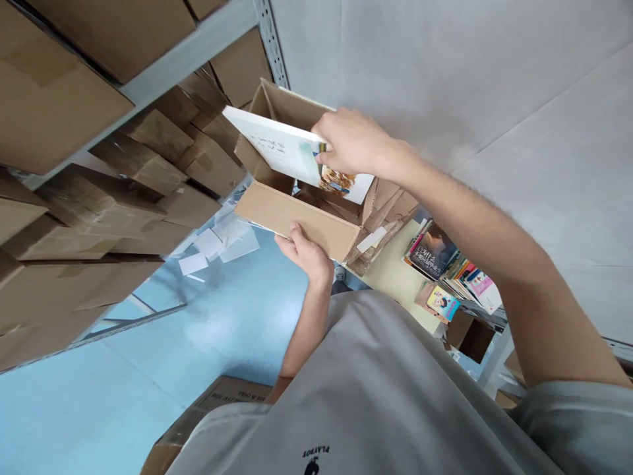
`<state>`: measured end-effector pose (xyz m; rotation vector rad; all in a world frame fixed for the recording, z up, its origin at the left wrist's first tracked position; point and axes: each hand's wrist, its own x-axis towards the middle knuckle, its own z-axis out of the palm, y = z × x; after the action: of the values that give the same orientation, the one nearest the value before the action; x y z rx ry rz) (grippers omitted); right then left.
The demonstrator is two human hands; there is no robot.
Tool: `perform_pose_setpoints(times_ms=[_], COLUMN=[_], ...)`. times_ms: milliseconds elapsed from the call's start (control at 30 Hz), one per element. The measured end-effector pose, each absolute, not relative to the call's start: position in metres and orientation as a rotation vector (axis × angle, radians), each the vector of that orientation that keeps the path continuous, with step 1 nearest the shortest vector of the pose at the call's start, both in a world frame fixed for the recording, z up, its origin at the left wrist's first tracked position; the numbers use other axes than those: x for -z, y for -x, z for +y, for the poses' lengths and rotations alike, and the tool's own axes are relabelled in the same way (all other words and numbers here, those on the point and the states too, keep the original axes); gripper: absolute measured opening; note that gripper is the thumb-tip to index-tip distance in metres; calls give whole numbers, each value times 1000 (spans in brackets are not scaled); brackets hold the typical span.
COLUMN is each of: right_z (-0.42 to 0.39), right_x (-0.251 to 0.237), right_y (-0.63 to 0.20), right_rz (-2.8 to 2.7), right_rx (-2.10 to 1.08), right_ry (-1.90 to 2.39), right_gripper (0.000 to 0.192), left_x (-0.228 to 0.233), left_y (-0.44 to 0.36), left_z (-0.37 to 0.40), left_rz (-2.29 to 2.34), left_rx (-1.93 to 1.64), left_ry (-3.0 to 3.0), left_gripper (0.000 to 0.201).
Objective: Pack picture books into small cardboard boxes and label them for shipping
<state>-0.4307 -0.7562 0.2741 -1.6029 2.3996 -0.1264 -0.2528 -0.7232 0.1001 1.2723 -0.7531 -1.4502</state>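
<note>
My right hand [346, 145] pinches the upper edge of a white picture book [281, 148] with dark lettering and a brown illustrated figure. The book is tilted over an open cardboard box [301, 214], its lower edge partly inside the opening. My left hand [309, 254] grips the near side of the box, thumb on the cardboard and fingers underneath. The box's inside is mostly hidden behind the book and the near wall.
Metal shelving [198, 56] with stacked cartons [143, 158] stands at left. Loose white papers [222, 241] lie by the blue floor [227, 316]. To the right, a pale tabletop [393, 277] holds stacked books [435, 247]. Another carton [212, 402] sits low beside me.
</note>
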Motion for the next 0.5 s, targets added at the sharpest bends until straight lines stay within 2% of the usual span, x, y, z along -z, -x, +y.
perform_pose_setpoints(times_ms=[133, 233, 400, 500], right_z=[-742, -723, -654, -582], right_x=[-246, -245, -306, -346], right_y=[431, 433, 445, 451], right_rz=[2355, 2364, 2509, 2507], right_rx=[128, 198, 585, 1074], right_ry=[1540, 1494, 1400, 1308], right_gripper=[19, 24, 20, 22], left_x=[-102, -108, -125, -132], left_y=[252, 252, 265, 295], left_z=[-720, -722, -736, -744], left_rz=[-829, -935, -1192, -1363], left_rx=[1447, 1479, 1550, 1580], left_ry=[-1203, -1114, -893, -746], left_gripper=[21, 28, 40, 42])
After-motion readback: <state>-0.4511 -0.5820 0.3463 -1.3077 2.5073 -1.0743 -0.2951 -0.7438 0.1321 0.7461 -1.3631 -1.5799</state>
